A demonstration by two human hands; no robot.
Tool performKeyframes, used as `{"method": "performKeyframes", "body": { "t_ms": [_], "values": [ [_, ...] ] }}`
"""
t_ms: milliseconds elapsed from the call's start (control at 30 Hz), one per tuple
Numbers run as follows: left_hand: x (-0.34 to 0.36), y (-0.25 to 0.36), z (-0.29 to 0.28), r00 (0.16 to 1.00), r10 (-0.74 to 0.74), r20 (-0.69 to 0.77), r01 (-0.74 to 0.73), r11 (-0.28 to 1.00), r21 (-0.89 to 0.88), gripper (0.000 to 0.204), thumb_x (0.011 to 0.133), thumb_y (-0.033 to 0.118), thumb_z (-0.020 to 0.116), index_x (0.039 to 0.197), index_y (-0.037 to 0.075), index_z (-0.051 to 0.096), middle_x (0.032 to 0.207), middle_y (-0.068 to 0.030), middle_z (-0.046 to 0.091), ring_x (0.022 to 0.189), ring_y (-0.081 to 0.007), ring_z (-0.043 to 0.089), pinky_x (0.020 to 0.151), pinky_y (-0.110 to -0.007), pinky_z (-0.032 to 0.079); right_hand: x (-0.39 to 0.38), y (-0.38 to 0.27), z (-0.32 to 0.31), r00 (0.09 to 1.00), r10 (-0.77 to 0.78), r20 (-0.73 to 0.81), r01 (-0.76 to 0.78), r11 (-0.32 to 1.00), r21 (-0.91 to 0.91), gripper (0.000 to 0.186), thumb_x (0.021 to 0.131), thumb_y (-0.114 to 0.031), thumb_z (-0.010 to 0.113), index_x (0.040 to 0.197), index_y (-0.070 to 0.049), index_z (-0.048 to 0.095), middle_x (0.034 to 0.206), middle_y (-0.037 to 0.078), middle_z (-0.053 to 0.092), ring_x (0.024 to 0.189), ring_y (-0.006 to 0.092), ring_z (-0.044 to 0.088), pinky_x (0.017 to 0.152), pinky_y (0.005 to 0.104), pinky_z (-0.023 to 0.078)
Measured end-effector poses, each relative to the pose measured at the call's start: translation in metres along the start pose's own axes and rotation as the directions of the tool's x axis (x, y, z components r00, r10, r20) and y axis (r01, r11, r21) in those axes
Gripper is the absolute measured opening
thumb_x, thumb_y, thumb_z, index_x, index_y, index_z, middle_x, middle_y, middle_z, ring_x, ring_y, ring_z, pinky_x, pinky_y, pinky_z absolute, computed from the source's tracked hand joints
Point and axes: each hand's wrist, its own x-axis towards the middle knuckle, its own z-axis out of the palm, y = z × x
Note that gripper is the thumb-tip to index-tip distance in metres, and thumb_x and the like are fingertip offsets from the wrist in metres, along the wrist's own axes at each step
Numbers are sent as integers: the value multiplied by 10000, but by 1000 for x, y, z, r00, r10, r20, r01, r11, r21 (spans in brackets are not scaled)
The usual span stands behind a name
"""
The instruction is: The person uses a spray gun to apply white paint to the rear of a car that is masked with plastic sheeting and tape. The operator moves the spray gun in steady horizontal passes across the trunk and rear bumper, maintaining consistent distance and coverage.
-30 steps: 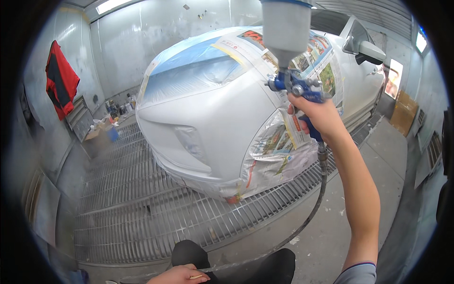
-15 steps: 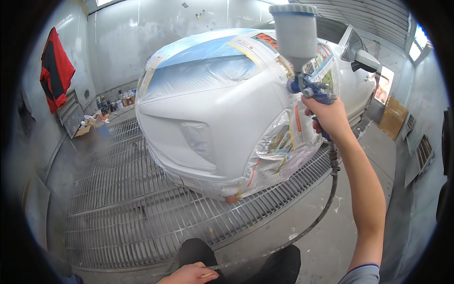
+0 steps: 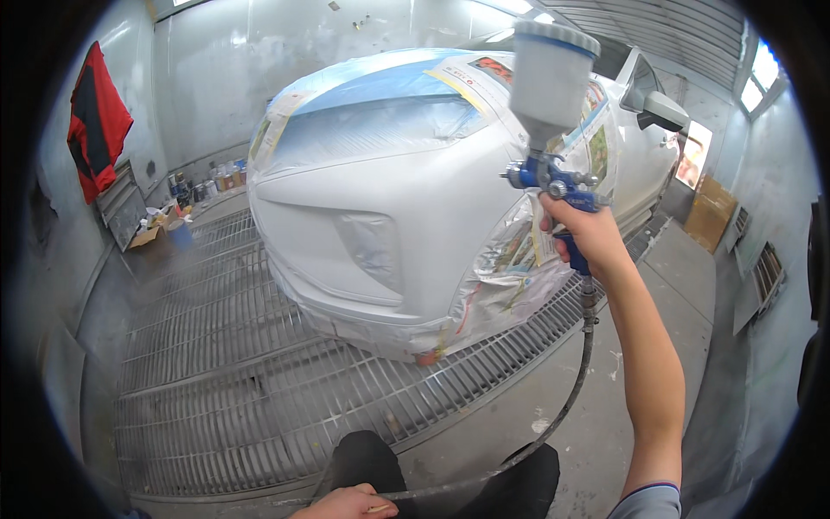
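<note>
My right hand (image 3: 584, 233) is closed around the handle of a blue spray gun (image 3: 558, 182), held up at the right. A white paint cup (image 3: 553, 86) with a lid sits upright on top of the gun. From the handle's lower end a dark air hose (image 3: 575, 389) hangs and curves across my legs. My left hand (image 3: 341, 502), cut off by the lower edge, has its fingers curled at the hose; a small pale bit shows by the fingertips. Beyond the gun is the white bumper (image 3: 415, 195) of a car, masked with blue-tinted film (image 3: 372, 121) and printed paper.
Metal floor grating (image 3: 207, 372) runs under and before the car. Paint cans (image 3: 207, 186) and an open cardboard box (image 3: 147, 242) stand at the back left. A red-and-black garment (image 3: 99, 130) hangs on the left wall. The car's side mirror (image 3: 666, 112) juts out; brown cardboard (image 3: 711, 212) leans behind it.
My right hand with the spray gun has shifted a little left and down, and the cup tilts slightly more. The hose has swung left. My view has shifted slightly.
</note>
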Motion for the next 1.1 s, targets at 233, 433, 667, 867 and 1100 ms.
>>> {"method": "performKeyframes", "body": {
  "t_ms": [233,433,667,867,1100],
  "values": [
    [12,-3,9,997,52,-52,-49,997,52,243,1021,336,677,1073,141,812,903,-149,710,894,-348,700,782,-448,558,13,36,-73,963,0,-269,-18,998,-67,219,968,-284,773,1018,-87,691,782,29,674,465,84,523,406,261,408],
    [18,1,-1,992,119,-43,-111,983,149,249,1029,332,669,1094,139,812,921,-164,707,885,-352,705,780,-452,567,-2,55,-68,885,-81,-459,-31,972,-231,333,909,-280,807,831,28,708,685,54,671,449,122,568,428,305,450],
    [6,-9,2,998,23,-66,-20,999,49,236,1013,317,692,1059,117,808,896,-175,694,796,-349,717,699,-457,588,-50,54,17,975,-77,-209,43,985,-164,310,911,-213,794,772,44,691,580,39,617,463,114,574,454,304,448],
    [0,-15,6,999,-45,2,45,996,75,241,1015,323,682,1007,116,805,880,-179,684,816,-352,712,710,-475,562,-60,50,56,989,-45,139,31,994,103,205,925,-184,782,855,-1,721,699,25,677,494,88,562,456,268,420],
    [5,-15,21,995,-98,19,96,992,78,241,1009,329,681,992,124,805,886,-174,699,860,-356,700,750,-475,555,-49,107,16,1000,13,7,-13,1000,-7,196,972,-201,765,943,-12,724,784,62,710,468,104,556,431,280,424]
  ]
}}
